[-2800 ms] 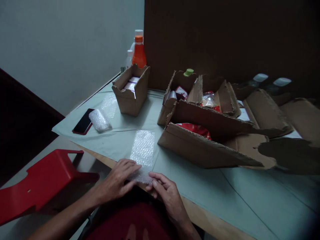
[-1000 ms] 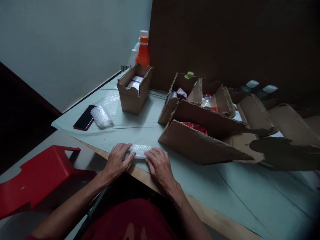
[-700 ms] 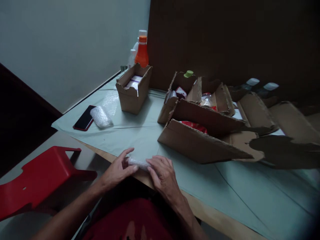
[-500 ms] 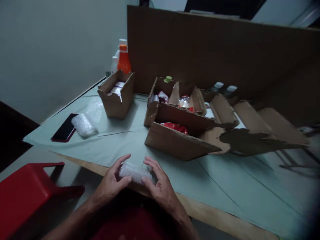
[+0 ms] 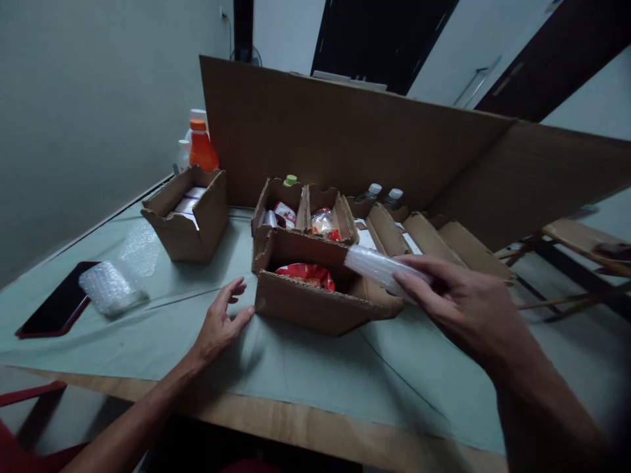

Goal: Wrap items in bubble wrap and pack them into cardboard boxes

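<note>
Phone (image 5: 56, 307) and bubble-wrap bundle (image 5: 112, 288) far left on the table (image 5: 315, 374), left hand (image 5: 219, 322) open with fingers spread, resting just left of the near cardboard box (image 5: 315, 309), right hand (image 5: 458, 305) clamped on a bubble-wrapped roll (image 5: 377, 268) held above that box's right end.

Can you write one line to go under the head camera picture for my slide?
Right hand holds a bubble-wrapped bundle above open cardboard boxes; left hand rests on the table.

Phone (image 5: 55, 308), bubble-wrapped bundle (image 5: 111, 289), orange bottle (image 5: 201, 145) on table (image 5: 315, 368).
</note>
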`<action>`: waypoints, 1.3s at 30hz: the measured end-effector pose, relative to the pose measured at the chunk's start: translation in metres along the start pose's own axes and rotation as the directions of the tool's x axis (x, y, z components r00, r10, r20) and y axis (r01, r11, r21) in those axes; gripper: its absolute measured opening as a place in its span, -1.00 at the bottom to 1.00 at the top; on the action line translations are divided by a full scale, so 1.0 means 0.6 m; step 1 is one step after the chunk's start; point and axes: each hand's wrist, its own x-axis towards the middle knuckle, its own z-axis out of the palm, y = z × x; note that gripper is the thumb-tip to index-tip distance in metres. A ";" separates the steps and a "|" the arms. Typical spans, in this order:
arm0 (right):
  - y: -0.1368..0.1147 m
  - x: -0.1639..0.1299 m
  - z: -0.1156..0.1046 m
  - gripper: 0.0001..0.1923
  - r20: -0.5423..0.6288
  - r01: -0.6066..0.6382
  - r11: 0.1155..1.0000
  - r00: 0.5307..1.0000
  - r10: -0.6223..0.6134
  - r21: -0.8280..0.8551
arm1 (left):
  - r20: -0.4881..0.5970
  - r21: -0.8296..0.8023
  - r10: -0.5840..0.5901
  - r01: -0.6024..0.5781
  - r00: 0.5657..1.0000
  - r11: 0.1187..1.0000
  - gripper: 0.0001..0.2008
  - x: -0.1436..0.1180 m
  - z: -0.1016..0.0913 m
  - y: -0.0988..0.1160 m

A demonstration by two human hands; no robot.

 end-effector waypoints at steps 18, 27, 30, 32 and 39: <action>-0.021 0.118 0.157 -0.81 0.667 0.289 0.908 0.745 -0.015 -0.302 | 0.114 0.131 0.132 -0.147 0.985 0.980 -0.57 -0.002 0.049 -0.068; 0.010 0.092 0.068 -0.70 0.500 0.258 0.943 0.857 -0.124 -0.209 | 0.102 0.132 0.120 -0.133 0.988 0.982 -0.63 0.000 0.048 -0.052; 0.060 0.008 0.010 -0.71 0.107 0.124 0.985 0.988 -0.111 -0.117 | 0.068 0.128 0.084 -0.092 0.994 0.987 -0.58 -0.004 0.037 -0.045; 0.085 -0.059 0.006 -0.72 -0.088 0.027 1.000 0.996 -0.026 0.012 | 0.048 0.104 0.076 -0.081 0.996 0.991 -0.49 -0.009 0.027 -0.038; 0.069 -0.127 0.189 -0.45 0.150 -0.282 0.837 0.959 0.239 0.468 | 0.108 -0.061 0.057 -0.050 0.992 0.997 -0.12 0.016 0.052 0.009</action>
